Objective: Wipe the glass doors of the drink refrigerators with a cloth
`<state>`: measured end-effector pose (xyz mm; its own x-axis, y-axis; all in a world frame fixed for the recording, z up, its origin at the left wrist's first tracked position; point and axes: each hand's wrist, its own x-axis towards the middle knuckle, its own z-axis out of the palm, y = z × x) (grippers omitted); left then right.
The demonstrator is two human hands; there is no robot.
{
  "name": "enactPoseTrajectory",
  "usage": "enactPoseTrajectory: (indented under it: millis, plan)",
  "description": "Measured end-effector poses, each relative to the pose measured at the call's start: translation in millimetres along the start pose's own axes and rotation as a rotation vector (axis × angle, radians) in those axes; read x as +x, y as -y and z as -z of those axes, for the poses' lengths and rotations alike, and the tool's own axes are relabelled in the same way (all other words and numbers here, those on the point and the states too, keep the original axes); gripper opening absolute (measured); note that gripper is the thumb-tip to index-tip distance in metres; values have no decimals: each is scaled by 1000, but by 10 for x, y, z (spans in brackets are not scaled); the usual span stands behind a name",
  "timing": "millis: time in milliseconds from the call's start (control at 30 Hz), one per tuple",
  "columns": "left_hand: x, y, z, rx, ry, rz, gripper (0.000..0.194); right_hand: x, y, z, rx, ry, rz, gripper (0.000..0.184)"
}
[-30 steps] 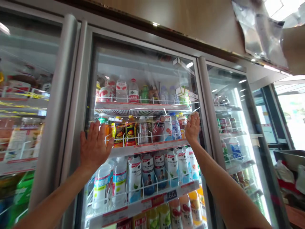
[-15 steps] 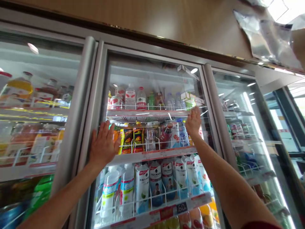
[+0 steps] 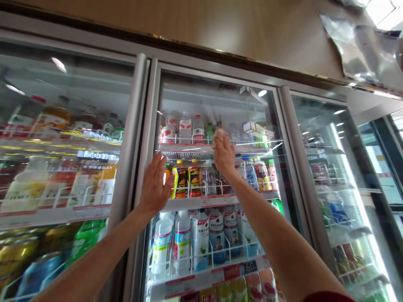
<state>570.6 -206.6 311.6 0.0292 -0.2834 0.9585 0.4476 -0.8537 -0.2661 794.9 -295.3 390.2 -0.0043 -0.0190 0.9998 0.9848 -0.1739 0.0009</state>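
My left hand [image 3: 155, 184] lies flat on the left edge of the glass door [image 3: 201, 92], fingers stretched upward and holding nothing. Higher and further right, my right hand [image 3: 224, 152] is against the same glass. Under its fingertips shows a small pale crumpled cloth [image 3: 220, 135], mostly covered by the fingers and slightly blurred. Both forearms reach up from below. Behind the glass, a shelf of drink bottles [image 3: 198, 129] is level with my right fingertips, and yellow-and-black drink packs [image 3: 180, 180] stand beside my left hand.
A metal door handle edge [image 3: 134, 138] runs upright left of the door, with another bottle-filled cooler door beyond it. At right, a third cooler door [image 3: 324, 159] stands beside a grey frame post [image 3: 294, 155]. A wooden panel [image 3: 189, 25] and hanging silvery sheet [image 3: 362, 50] are above.
My right hand has swept left and upward across the glass, from near the door's right side to its middle. My left hand stays at the left edge; the view has shifted.
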Motion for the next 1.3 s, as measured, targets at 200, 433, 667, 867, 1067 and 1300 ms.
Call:
enactPoseTrajectory:
  millis: [200, 433, 667, 867, 1067, 1300]
  plan:
    - [73, 94, 224, 80, -28, 22, 61, -595, 693, -102, 12, 279, 689, 48]
    - [-200, 196, 412, 241, 99, -108, 64, -628, 748, -132, 20, 222, 405, 49]
    - [-732, 18, 640, 259, 335, -143, 66, -2033, 655, 48, 164, 566, 915, 55]
    - [-1134, -309, 481, 215, 437, -104, 65, -1910, 295, 57, 19, 344, 282, 54]
    - [-1552, -611, 283, 162, 463, -149, 64, -3013, -2, 300, 166, 634, 756, 54]
    - [-1754, -770, 51, 167, 484, -106, 68, -2413, -443, 248, -47, 320, 137, 52]
